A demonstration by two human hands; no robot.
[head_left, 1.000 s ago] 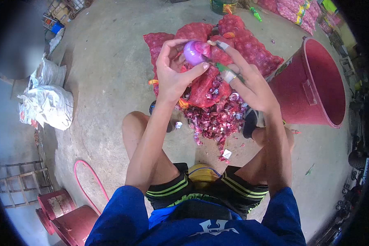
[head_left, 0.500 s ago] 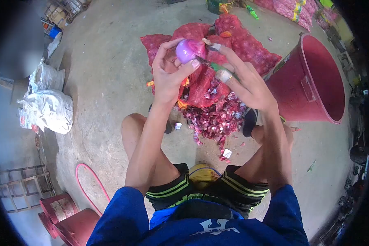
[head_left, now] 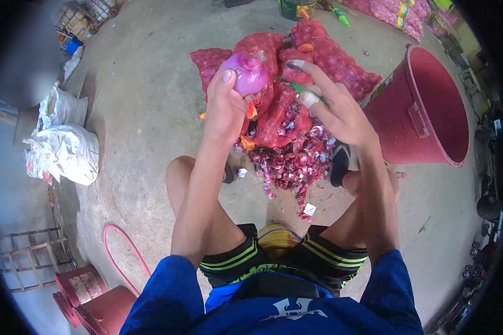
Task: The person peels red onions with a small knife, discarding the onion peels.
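My left hand is raised over the floor and grips a peeled purple onion at its fingertips. My right hand is beside it, a little apart from the onion, holding a small knife with a green handle; two of its fingers are wrapped in tape. Below both hands lie red mesh sacks of onions and a heap of purple onion skins between my feet.
A large red bucket lies tipped on its side at the right. White bags sit at the left, a red hose and red stools at the lower left. More red sacks are at the top right.
My left hand has turned the onion and lifted it slightly left. My right hand has drawn away from the onion, so the knife no longer touches it.
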